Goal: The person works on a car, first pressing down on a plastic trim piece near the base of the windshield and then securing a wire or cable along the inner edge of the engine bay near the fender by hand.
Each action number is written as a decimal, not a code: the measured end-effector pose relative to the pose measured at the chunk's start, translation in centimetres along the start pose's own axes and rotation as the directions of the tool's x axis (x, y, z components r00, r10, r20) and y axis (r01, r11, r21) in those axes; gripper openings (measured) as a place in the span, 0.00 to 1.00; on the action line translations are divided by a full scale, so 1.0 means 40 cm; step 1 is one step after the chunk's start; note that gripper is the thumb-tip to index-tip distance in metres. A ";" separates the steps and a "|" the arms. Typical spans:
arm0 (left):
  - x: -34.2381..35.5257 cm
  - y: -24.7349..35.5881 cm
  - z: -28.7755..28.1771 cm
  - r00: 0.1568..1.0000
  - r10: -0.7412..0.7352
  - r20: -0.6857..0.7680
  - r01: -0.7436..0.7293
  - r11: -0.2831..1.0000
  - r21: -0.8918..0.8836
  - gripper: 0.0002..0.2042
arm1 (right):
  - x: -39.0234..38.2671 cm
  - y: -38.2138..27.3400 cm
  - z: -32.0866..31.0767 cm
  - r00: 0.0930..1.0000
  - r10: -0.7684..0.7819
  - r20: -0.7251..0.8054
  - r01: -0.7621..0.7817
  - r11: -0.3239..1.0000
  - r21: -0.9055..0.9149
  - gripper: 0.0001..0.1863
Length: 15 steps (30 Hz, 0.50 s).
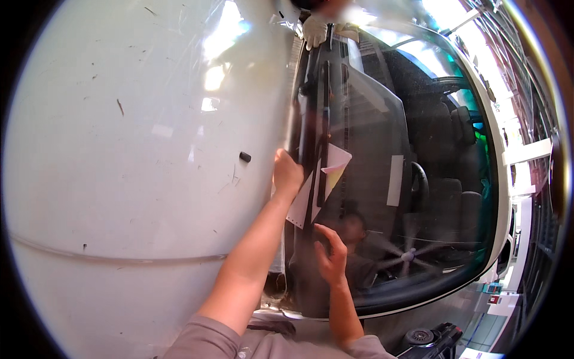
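My left hand point(289, 175) reaches to the gap between the white hood point(149, 149) and the windshield point(442, 143), its fingers curled and partly hidden; what they hold I cannot make out. Beside it, a dark wiper arm point(324, 90) runs along the glass base, with white, pink and yellow paper sheets point(336, 159) under it. Lower down, my right hand point(330, 254) is open, fingers slightly bent near the glass and the papers' lower end. A small black piece point(245, 157) lies on the hood left of my left hand.
A co-worker's white-gloved hand point(314, 30) rests at the far end of the windshield base. Seats and a steering wheel point(418, 176) show through the glass. Beyond the car at right stand a white beam point(526, 151) and, at the bottom, a black wheeled object point(421, 336).
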<state>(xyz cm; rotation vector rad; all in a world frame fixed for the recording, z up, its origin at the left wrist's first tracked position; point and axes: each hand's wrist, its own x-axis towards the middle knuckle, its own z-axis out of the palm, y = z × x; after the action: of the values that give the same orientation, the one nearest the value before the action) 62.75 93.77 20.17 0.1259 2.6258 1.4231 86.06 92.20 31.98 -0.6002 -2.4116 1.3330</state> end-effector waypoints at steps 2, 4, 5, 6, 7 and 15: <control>0.012 0.036 -0.004 0.996 -0.076 0.055 0.076 0.997 0.008 0.17 | -0.006 0.005 0.003 1.000 0.019 -0.024 -0.018 1.000 0.023 0.21; 0.080 0.078 0.008 0.995 -0.101 -0.003 0.101 0.995 0.019 0.18 | 0.010 0.010 0.010 0.998 -0.001 -0.058 0.003 1.000 0.028 0.19; 0.118 0.096 0.020 0.986 -0.164 -0.033 0.164 0.986 0.005 0.18 | 0.015 0.005 0.015 0.999 -0.018 -0.048 0.019 1.000 0.015 0.19; 0.157 0.098 0.040 0.985 -0.164 -0.048 0.164 0.986 -0.002 0.18 | 0.014 -0.004 0.020 0.999 -0.038 -0.033 0.039 0.999 0.003 0.19; 0.195 0.098 0.059 0.981 -0.170 -0.096 0.169 0.985 -0.018 0.18 | 0.011 -0.011 0.027 0.997 -0.080 -0.024 0.080 0.997 0.005 0.19; 0.346 0.127 0.141 0.935 -0.328 -0.137 0.312 0.942 -0.121 0.10 | -0.072 0.036 0.022 0.997 0.071 0.015 -0.072 0.997 0.042 0.19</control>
<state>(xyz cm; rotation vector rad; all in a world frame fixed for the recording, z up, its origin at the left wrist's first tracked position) 50.08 103.21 20.10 -0.4234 2.5339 1.4896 88.42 90.80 30.10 -0.6740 -2.3870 1.4176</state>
